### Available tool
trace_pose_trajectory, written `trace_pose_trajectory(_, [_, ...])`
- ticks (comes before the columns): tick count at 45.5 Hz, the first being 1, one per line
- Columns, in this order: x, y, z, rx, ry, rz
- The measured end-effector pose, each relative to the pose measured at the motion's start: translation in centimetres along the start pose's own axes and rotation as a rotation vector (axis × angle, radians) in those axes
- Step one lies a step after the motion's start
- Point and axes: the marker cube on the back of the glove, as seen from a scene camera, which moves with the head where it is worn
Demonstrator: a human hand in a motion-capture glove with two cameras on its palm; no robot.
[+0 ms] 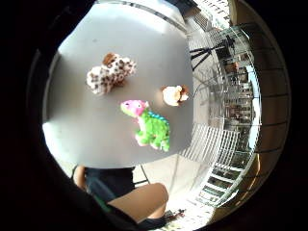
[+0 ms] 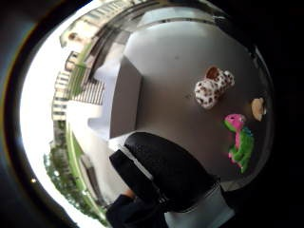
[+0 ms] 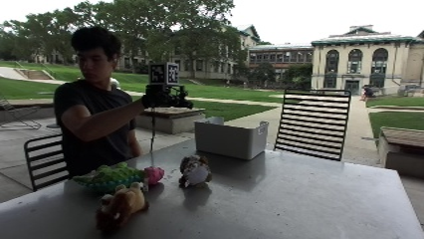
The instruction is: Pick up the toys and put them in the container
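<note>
Three soft toys lie on the grey table (image 3: 285,199). A green dinosaur with a pink head (image 3: 112,177) (image 1: 153,127) (image 2: 241,140) is nearest the person. A brown-spotted white toy (image 3: 194,172) (image 1: 110,73) (image 2: 213,88) stands beside it, and a small tan toy (image 3: 122,204) (image 1: 174,95) (image 2: 258,108) lies toward the table's near edge. The white container (image 3: 230,138) (image 2: 124,99) stands at the far edge. My gloved right hand (image 3: 165,97) is raised high over the table between the toys and the container and holds nothing; its thumb (image 2: 161,171) shows, relaxed.
A black slatted chair (image 3: 313,124) stands behind the table's far side, next to the container. Another chair (image 3: 45,157) is behind the person. The table stretches out bare to the right of the toys.
</note>
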Motion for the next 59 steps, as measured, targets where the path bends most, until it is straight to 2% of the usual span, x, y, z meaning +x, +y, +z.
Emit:
trace_pose_trajectory(23, [7.5, 3.9, 1.9, 0.008, 0.021, 0.077])
trace_pose_trajectory(37, [15.4, 8.5, 10.8, -0.058, 0.013, 0.169])
trace_pose_trajectory(48, [17.3, 10.7, 17.7, -0.126, -0.038, 0.208])
trace_pose_trajectory(59, [18.0, 11.9, 21.7, -0.186, -0.124, 0.216])
